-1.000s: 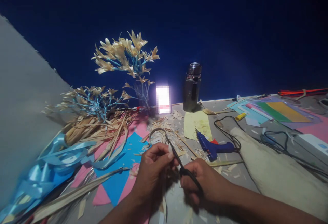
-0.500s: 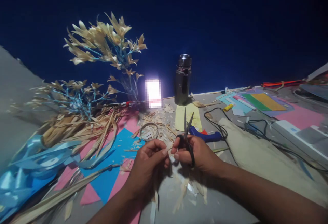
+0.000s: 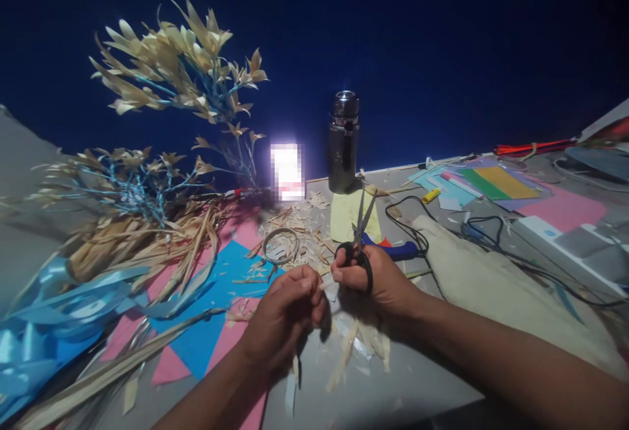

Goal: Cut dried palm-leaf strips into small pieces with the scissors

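My right hand [image 3: 386, 279] holds black-handled scissors [image 3: 360, 217], its fingers through the loops. The blades point up and away from me, slightly apart. My left hand [image 3: 289, 305] is closed in a pinch just left of it, fingertips near my right fingertips. What those left fingers hold is too small to make out. Below the hands lie pale dried-husk strips [image 3: 344, 358] and small scraps. Behind the right hand rests a blue glue gun [image 3: 403, 250], partly hidden by it. A tape roll [image 3: 297, 246] lies among the shavings beyond my left hand.
Artificial branches with husk flowers [image 3: 181, 82] stand at left, above husk bundles [image 3: 108, 253] and light-blue ribbon [image 3: 93, 305]. A dark flask [image 3: 344, 148] stands at the back, beside a bright blurred screen [image 3: 287, 171]. Right are a cable, beige cloth [image 3: 472, 279] and white power strip [image 3: 555, 243].
My hands have parted slightly at the fingertips. The right hand and scissors have tilted a little to the right. The whole view has shifted slightly.
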Action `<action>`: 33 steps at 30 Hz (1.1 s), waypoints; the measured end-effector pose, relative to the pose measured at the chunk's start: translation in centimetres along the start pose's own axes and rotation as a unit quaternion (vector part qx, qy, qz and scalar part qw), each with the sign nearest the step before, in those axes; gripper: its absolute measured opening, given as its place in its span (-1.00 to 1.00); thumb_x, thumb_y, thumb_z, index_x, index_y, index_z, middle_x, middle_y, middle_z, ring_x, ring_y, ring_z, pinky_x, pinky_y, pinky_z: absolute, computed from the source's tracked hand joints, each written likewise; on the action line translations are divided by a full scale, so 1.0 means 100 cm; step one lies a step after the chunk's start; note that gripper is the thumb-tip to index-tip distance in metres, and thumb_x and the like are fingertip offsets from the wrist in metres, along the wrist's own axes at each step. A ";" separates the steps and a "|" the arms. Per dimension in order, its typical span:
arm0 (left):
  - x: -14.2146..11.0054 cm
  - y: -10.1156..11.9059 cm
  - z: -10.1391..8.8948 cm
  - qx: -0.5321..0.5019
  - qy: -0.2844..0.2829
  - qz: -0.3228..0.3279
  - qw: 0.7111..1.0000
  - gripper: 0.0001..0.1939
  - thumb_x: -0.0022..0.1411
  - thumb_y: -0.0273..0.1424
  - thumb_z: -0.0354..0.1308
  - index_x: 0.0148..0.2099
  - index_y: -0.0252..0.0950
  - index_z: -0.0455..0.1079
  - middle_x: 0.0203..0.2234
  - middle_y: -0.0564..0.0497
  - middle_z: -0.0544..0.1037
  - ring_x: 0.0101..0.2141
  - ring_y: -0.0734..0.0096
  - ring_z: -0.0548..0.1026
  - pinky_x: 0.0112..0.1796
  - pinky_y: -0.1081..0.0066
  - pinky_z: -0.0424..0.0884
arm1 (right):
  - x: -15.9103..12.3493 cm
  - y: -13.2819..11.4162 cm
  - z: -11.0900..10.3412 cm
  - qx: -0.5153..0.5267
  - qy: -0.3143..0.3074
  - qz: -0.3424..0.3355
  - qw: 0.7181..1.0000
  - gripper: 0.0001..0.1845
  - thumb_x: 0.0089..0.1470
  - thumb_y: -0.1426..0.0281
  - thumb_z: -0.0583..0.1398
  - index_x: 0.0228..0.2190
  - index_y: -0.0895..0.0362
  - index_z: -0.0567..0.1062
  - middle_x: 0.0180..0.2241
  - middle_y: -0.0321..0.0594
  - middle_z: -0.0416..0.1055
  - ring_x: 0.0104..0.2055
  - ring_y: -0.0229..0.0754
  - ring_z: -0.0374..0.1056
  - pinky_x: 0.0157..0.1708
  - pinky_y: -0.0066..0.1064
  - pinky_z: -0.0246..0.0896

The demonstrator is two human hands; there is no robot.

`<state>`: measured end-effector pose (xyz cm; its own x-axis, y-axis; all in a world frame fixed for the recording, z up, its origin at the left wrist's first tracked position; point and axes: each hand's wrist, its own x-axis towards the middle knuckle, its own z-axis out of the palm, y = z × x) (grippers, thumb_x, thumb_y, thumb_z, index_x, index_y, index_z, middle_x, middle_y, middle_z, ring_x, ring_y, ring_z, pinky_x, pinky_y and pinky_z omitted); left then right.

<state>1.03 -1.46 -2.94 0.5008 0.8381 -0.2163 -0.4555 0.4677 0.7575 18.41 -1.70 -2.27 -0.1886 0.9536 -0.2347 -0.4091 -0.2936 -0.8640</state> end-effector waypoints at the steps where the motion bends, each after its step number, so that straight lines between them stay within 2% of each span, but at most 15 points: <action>1: 0.000 0.001 0.001 0.007 0.006 0.002 1.000 -0.78 0.08 -0.30 0.33 -0.39 -0.34 0.41 -0.61 0.07 0.44 -0.61 0.51 0.37 -0.53 0.48 0.29 | 0.000 0.000 0.000 -0.001 0.000 0.001 1.000 -0.55 -0.28 0.33 0.50 -0.38 0.17 0.42 -0.52 -0.41 0.31 -0.55 -0.39 0.15 -0.53 -0.51 0.02; 5: -0.002 -0.002 0.003 0.045 0.037 0.000 0.998 -0.74 0.00 -0.31 0.41 -0.37 -0.34 0.42 -0.64 0.09 0.44 -0.64 0.55 0.35 -0.56 0.52 0.25 | 0.000 0.002 0.000 -0.008 0.002 -0.003 1.000 -0.57 -0.24 0.32 0.49 -0.37 0.16 0.43 -0.53 -0.41 0.31 -0.55 -0.38 0.17 -0.52 -0.51 0.05; 10: -0.001 -0.005 0.000 0.061 0.075 0.021 0.995 -0.78 0.06 -0.35 0.38 -0.39 -0.29 0.37 -0.72 0.13 0.41 -0.67 0.55 0.30 -0.58 0.52 0.24 | -0.003 0.009 0.002 -0.031 0.004 -0.009 0.999 -0.57 -0.26 0.36 0.49 -0.37 0.15 0.43 -0.52 -0.39 0.35 -0.52 -0.33 0.25 -0.49 -0.49 0.13; 15: 0.000 -0.003 -0.002 0.039 0.073 0.009 0.997 -0.82 0.04 -0.39 0.34 -0.41 -0.29 0.37 -0.73 0.10 0.42 -0.69 0.53 0.31 -0.58 0.51 0.25 | -0.006 0.009 0.005 -0.053 0.005 -0.011 0.999 -0.56 -0.28 0.39 0.50 -0.38 0.15 0.42 -0.54 -0.40 0.36 -0.54 -0.35 0.25 -0.50 -0.51 0.15; 19: 0.001 0.001 -0.004 0.026 0.060 0.008 0.998 -0.86 0.01 -0.44 0.31 -0.44 -0.29 0.37 -0.73 0.09 0.41 -0.68 0.52 0.31 -0.57 0.50 0.27 | -0.006 0.005 0.005 -0.045 0.000 -0.009 0.999 -0.53 -0.31 0.38 0.51 -0.36 0.17 0.44 -0.45 -0.32 0.43 -0.47 -0.31 0.31 -0.45 -0.49 0.22; 23: 0.001 0.000 -0.005 0.030 0.054 -0.001 0.998 -0.84 -0.01 -0.44 0.32 -0.46 -0.30 0.37 -0.75 0.10 0.40 -0.70 0.55 0.28 -0.59 0.52 0.24 | -0.005 0.005 0.004 -0.048 -0.007 0.003 0.999 -0.54 -0.31 0.36 0.52 -0.38 0.17 0.45 -0.50 -0.36 0.38 -0.51 -0.33 0.27 -0.50 -0.50 0.18; 26: 0.000 -0.003 -0.003 0.030 0.066 0.006 0.997 -0.83 0.02 -0.40 0.36 -0.43 -0.32 0.41 -0.73 0.09 0.43 -0.68 0.55 0.32 -0.58 0.53 0.26 | -0.005 0.010 0.004 -0.043 0.005 -0.012 0.999 -0.53 -0.32 0.36 0.52 -0.38 0.16 0.44 -0.51 -0.36 0.38 -0.51 -0.31 0.30 -0.50 -0.49 0.21; 29: -0.001 -0.007 0.001 0.024 0.082 0.012 0.996 -0.78 -0.04 -0.40 0.43 -0.40 -0.33 0.44 -0.68 0.09 0.45 -0.65 0.55 0.35 -0.56 0.53 0.28 | -0.004 0.016 0.006 -0.013 0.005 -0.024 1.000 -0.51 -0.30 0.33 0.52 -0.36 0.15 0.42 -0.49 -0.34 0.40 -0.49 -0.24 0.37 -0.44 -0.43 0.28; 33: -0.002 -0.007 0.008 0.013 0.114 0.022 0.993 -0.78 -0.04 -0.42 0.43 -0.43 -0.33 0.42 -0.64 0.11 0.45 -0.63 0.58 0.33 -0.55 0.54 0.24 | -0.005 0.022 0.009 0.029 -0.019 -0.002 0.999 -0.51 -0.26 0.32 0.50 -0.35 0.14 0.38 -0.51 -0.35 0.39 -0.48 -0.21 0.39 -0.41 -0.39 0.31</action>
<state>1.83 -2.20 -2.90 0.2991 0.9010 -0.3142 -0.4527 0.4239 0.7845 16.77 -2.88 -3.69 -0.2190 0.9522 -0.2130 -0.4603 -0.2933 -0.8379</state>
